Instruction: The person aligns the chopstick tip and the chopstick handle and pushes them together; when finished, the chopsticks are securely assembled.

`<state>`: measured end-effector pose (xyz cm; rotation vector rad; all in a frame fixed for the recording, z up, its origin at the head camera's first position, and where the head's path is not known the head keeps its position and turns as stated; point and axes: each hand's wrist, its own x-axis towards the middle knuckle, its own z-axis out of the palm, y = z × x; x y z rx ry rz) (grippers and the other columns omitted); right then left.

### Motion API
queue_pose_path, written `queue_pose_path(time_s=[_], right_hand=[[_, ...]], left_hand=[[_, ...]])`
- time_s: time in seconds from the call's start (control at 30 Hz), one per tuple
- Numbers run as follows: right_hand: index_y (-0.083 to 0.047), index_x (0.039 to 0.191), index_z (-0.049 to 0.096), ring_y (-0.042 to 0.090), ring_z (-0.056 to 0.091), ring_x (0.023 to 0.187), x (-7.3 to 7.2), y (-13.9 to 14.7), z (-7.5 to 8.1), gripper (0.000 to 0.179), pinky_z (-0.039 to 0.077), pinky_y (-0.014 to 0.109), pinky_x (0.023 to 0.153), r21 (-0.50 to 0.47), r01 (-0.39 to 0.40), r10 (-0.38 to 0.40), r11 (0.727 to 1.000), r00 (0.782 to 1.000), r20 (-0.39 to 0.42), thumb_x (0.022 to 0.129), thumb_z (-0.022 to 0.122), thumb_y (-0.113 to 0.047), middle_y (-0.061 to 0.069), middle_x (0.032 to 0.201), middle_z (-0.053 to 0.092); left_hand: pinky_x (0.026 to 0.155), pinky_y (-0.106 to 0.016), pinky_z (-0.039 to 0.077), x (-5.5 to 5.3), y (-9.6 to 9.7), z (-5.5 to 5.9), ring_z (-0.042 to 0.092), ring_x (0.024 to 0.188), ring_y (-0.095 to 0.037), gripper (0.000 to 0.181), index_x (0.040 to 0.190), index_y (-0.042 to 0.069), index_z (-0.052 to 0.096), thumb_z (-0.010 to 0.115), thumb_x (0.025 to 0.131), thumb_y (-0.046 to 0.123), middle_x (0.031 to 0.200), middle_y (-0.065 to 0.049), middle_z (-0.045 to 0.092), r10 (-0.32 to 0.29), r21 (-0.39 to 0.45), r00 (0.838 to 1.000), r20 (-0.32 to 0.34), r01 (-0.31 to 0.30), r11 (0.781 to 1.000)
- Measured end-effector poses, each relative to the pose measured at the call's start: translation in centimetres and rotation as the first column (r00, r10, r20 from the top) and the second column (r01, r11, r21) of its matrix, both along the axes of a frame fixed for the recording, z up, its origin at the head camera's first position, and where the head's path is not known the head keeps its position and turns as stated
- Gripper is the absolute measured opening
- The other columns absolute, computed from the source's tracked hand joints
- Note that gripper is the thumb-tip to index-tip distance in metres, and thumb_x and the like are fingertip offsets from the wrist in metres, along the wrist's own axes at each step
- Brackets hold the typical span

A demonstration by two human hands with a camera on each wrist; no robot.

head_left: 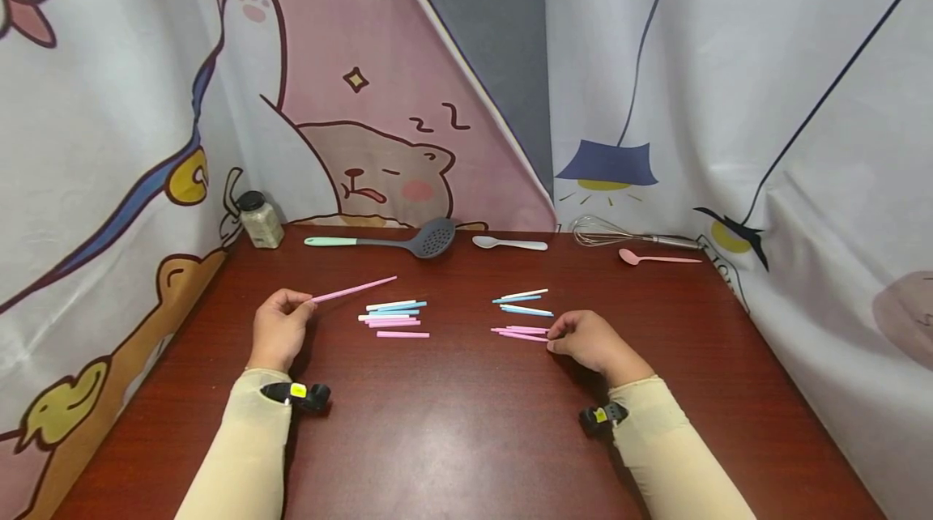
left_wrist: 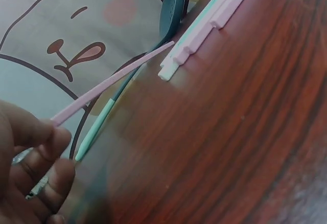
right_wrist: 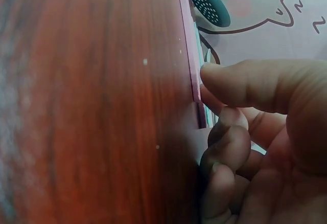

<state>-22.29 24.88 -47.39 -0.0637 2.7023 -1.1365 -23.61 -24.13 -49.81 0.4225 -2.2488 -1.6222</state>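
In the head view my left hand (head_left: 280,330) pinches one end of a long, tapering pink chopstick (head_left: 355,289). The chopstick is raised and points to the right, its thin tip also showing in the left wrist view. Right of that hand lies a group of short white, blue and pink stick pieces (head_left: 394,322). A second group has thinner white and blue pieces (head_left: 526,310), with pink stick pieces (head_left: 519,330) in front. At the right ends of those pink pieces, my right hand (head_left: 586,342) pinches one between thumb and forefinger. Its fingertips partly hide the held end.
Along the back of the table (head_left: 437,439) lie a slotted skimmer (head_left: 436,239), a white spoon (head_left: 510,244), a whisk (head_left: 608,232) and a pink spoon (head_left: 659,258). A black-lidded jar (head_left: 261,222) stands at the back left corner. Printed curtains hang around the table.
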Motion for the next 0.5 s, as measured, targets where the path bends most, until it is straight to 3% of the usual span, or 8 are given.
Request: queue_pose_path(time_s=[0.23, 0.5], right_hand=[[-0.007, 0.083, 0.071, 0.017, 0.052, 0.071, -0.02, -0.21, 0.06, 0.01, 0.041, 0.032, 0.064, 0.039, -0.054, 0.054, 0.998, 0.998, -0.015, 0.083, 0.082, -0.006, -0.001, 0.072, 0.062], [-0.009, 0.076, 0.068, 0.014, 0.048, 0.065, -0.09, 0.01, -0.14, 0.012, 0.038, 0.031, 0.06, 0.078, -0.124, 0.126, 0.989, 0.991, -0.032, 0.081, 0.078, -0.003, -0.006, 0.064, 0.054]], left_hand=[[0.073, -0.03, 0.042, 0.47, -0.17, 0.34, 0.056, 0.092, -0.025, 0.014, 0.106, -0.001, 0.075, 0.07, 0.098, 0.009, 0.102, -0.02, 0.071, -0.012, -0.215, 0.995, 0.098, 0.033, 0.976], [0.076, -0.041, 0.042, 0.51, -0.61, 0.29, 0.062, 0.089, -0.033, 0.014, 0.101, 0.004, 0.076, 0.07, 0.097, 0.017, 0.091, -0.016, 0.071, 0.021, -0.343, 0.985, 0.169, 0.039, 0.938]])
